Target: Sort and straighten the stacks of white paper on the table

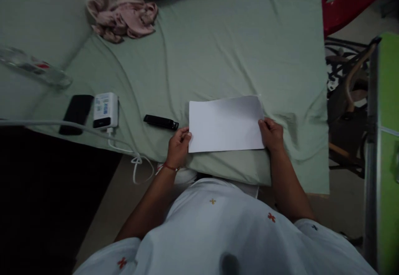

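A white sheet of paper (226, 124) lies flat on the pale green bed sheet (224, 46) near the bed's front edge. My left hand (178, 145) grips the paper's left edge, fingers curled over it. At the right edge, my right hand (272, 134) pinches the paper. A red thread circles my left wrist.
A small black remote-like stick (161, 122) lies just left of the paper. Farther left are a white power bank (106, 110) with a white cable (124, 146) and a black phone (76, 113). A pink cloth (123, 15) is at the back. A clear bottle (31, 66) lies at the left; a red chair (352, 0) and green furniture (388, 112) stand to the right.
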The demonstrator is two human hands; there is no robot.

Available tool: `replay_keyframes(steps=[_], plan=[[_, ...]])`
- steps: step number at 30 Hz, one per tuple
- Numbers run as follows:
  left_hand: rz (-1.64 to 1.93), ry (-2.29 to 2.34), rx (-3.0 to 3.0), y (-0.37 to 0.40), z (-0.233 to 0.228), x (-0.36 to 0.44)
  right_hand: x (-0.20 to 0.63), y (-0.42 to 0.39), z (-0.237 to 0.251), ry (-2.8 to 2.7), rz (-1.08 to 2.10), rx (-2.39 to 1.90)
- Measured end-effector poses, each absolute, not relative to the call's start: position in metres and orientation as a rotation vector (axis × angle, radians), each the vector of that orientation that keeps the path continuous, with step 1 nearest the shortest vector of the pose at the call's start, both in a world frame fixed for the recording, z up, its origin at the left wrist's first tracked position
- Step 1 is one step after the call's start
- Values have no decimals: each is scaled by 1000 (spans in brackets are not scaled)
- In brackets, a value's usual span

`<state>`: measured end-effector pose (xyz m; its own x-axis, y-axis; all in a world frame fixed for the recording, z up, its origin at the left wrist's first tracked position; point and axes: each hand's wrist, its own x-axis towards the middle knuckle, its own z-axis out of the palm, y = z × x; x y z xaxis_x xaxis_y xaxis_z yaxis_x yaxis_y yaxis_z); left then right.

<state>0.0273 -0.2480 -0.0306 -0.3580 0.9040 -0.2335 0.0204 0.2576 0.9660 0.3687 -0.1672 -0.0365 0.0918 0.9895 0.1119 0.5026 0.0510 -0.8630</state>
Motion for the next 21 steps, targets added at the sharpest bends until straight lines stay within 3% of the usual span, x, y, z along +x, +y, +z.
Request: replay_keyframes(steps=[21], plan=[[1065, 1499, 831, -243, -24, 26, 367, -162, -28, -1021, 1017, -1459]])
